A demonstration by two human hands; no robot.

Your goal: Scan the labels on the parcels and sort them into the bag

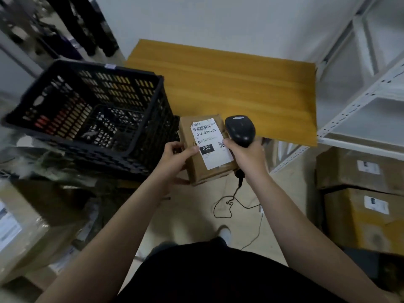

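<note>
Left hand (pixel 175 158) has its fingers curled round the left side of the box (pixel 197 171), thumb on top right at the label's (pixel 211 143) edge, holding it up in front of the table (pixel 240 84). Right hand (pixel 247 156) is wrapped round the scanner (pixel 240 130) handle, its head over the label's top right corner, cable (pixel 227 204) dangling to the floor. Black crate (pixel 91 106) sits just left of the box, white shelf (pixel 371 119) off to the right.

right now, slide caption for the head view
Left hand holds labelled parcel; right hand grips scanner beside its label.
</note>
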